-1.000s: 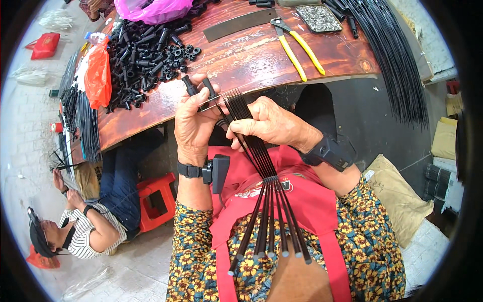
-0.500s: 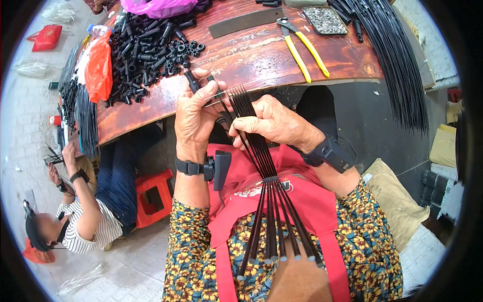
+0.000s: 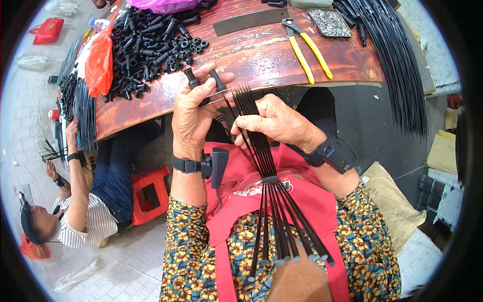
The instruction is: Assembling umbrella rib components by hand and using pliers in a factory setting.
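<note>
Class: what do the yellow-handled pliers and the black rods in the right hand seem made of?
Pliers: probably steel, the head greyish and metallic; smooth yellow handles suggest plastic coating. Black rods: slim, with a satin sheen; coated metal or plastic, unclear which.

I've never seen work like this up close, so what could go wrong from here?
The thin silvery wires between the left hand and the bundle of slim black rods in the right hand might prick someone's skin. The rods' lower ends fan out in front of the yellow-flowered fabric shirt and could perhaps snag. The yellow-handled metal pliers lie near the reddish-brown wooden table's edge and may get knocked off.
</note>
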Available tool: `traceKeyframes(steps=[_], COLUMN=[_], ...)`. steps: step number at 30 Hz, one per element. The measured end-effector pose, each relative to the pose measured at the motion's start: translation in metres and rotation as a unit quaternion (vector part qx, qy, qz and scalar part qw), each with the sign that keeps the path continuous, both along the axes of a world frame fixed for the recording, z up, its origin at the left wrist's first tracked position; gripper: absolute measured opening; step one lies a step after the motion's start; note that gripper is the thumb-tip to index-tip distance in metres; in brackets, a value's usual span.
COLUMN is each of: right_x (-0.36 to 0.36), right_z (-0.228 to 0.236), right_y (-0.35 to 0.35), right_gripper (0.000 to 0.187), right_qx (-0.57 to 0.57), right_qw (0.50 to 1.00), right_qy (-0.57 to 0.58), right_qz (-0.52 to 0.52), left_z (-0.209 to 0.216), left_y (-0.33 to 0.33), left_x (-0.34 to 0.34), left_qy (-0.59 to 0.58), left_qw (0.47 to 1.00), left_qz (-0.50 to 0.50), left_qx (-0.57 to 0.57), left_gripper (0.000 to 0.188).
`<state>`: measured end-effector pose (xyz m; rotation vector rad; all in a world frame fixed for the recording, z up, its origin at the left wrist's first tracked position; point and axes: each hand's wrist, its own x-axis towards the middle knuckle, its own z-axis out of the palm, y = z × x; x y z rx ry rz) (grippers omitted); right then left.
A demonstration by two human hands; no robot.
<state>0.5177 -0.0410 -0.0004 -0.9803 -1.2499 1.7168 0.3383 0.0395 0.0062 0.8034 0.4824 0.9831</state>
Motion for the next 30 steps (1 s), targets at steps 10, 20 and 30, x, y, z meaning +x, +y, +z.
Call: traceKeyframes(steps=[10, 20, 30], right_x=[0.001, 0.005, 0.007], right_z=[0.000, 0.000, -0.001], right_y=[0.000, 0.002, 0.005], right_gripper=[0.029, 0.029, 0.030], right_qx=[-0.001, -0.010, -0.018], right_qw=[1.000, 1.000, 1.000], right_qy=[-0.007, 0.017, 0.005], right_qz=[-0.001, 0.003, -0.008], left_z=[-0.007, -0.013, -0.015], left_y=[0.000, 0.009, 0.010], left_x=[-0.002, -0.003, 0.000], left_qy=[0.007, -0.005, -0.012], left_qw=[1.000, 1.000, 1.000], left_qz=[0.014, -0.004, -0.011], left_qx=[0.005, -0.005, -0.013], left_gripper=[0.037, 0.036, 0.036])
